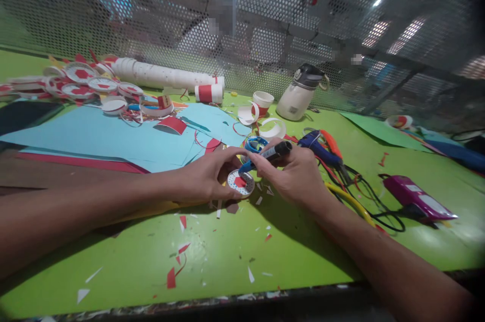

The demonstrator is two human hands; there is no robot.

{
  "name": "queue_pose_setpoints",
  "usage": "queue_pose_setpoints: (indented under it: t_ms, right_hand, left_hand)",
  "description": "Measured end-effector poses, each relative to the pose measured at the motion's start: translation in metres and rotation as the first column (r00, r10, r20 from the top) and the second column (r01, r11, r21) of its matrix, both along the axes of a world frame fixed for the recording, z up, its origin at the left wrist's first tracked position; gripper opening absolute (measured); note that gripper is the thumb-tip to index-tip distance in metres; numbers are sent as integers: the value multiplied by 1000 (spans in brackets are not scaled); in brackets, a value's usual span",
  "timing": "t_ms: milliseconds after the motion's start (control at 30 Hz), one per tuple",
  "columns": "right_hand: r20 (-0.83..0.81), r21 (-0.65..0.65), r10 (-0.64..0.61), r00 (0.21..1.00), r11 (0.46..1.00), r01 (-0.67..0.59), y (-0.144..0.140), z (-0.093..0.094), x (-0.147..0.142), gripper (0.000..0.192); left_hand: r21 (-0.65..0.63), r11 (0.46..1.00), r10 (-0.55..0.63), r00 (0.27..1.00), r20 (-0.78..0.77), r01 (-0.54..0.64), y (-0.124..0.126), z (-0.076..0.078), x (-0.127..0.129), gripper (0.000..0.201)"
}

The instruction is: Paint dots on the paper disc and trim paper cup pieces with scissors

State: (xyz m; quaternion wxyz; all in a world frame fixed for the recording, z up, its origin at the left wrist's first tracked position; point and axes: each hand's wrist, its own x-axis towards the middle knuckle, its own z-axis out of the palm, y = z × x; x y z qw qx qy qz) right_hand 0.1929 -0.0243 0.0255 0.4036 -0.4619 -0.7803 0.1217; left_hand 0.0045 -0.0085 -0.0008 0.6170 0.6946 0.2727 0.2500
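My left hand (206,178) grips a small round white disc (240,183) with a red middle and a dotted rim, holding it just above the green table (227,256). My right hand (293,175) is closed around a black marker (275,151) with a blue tip, and the tip touches the disc's upper edge. Both forearms reach in from the lower corners.
Light blue paper sheets (106,135) lie left. Several finished discs (81,84) and a stack of white cups (162,77) sit at the back left. A white bottle (299,97), a blue-orange glue gun (322,147), cables (364,195) and a magenta pack (415,198) lie right. Paper scraps litter the front.
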Motion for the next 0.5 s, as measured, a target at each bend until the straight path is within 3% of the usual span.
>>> queue_pose_setpoints:
  t_ms: [367,500]
  right_hand:
    - [-14,2,-64,998,998,64,-3,1,-4,38]
    - [-17,-11,-104,994,995,103,-5,2,-6,40]
  left_hand:
    - [-11,1000,1,1000,-14,-1,0,-1,-1,60]
    - [-4,1000,13,1000,1,-13,0,-2,0,55]
